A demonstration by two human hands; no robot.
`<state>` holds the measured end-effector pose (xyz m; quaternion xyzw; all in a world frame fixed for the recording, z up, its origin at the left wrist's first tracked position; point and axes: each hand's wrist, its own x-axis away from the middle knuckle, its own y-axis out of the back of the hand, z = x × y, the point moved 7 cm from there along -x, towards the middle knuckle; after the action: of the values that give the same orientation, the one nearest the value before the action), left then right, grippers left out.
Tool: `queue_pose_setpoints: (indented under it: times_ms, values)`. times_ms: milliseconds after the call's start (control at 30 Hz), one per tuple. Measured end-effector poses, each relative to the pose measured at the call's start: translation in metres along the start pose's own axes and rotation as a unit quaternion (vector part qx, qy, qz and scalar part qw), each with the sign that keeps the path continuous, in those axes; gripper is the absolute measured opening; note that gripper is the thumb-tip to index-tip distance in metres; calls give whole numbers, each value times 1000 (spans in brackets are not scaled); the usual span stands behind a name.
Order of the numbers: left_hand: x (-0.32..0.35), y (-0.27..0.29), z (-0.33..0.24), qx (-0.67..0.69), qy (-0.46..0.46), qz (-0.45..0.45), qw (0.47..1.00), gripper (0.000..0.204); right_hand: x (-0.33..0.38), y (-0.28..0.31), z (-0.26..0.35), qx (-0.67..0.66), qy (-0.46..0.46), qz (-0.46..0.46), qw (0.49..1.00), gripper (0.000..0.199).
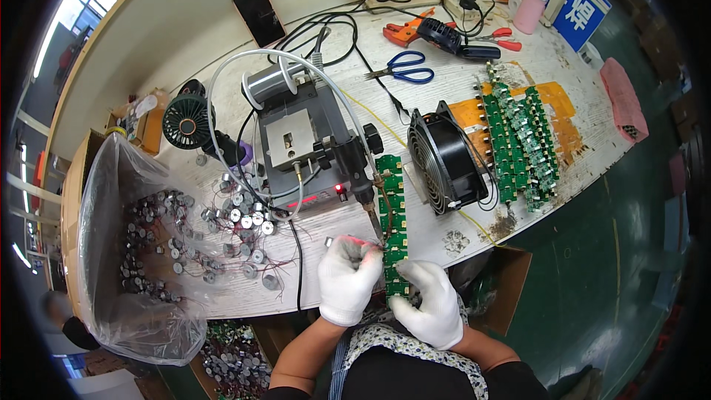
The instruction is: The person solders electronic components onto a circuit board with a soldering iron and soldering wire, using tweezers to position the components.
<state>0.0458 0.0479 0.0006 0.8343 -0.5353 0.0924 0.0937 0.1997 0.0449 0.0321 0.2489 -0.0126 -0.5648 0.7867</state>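
A long strip of green circuit boards (393,200) lies on the table in front of me, running away from my body. My right hand (429,304), in a white glove, grips the strip's near end by its right edge, thumb and fingers closed. Also gloved in white, my left hand (346,281) is pinched closed beside the strip's left edge; what its fingertips hold is too small to make out. A small silver motor (329,241) shows just at that hand's back edge. Right above these fingertips, a soldering iron (372,215) mounted on a grey soldering machine (292,133) points down at the boards.
Many small motors with wires (252,226) lie at left, partly in a plastic-lined box (111,252). A black fan (444,159) stands right of the strip, with more board strips (518,141) beyond. Blue scissors (407,70), a phone (259,15) and cables lie farther back.
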Motion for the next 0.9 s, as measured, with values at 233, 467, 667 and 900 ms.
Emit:
queue_pose_setpoints:
  times_ms: [233,467,667,900]
  values:
    - [-1,0,9,11,3,5,1000,13,6,-5,-12,-51,-65,24,996,57]
    - [-4,1,4,-27,-8,20,999,12,8,-7,-14,-64,-77,32,994,55]
    - [-5,1,5,-33,8,29,999,11,9,-7,-16,-76,-84,34,993,55]
    - [-6,0,6,22,15,26,999,13,3,-5,-12,-72,-69,32,994,55]
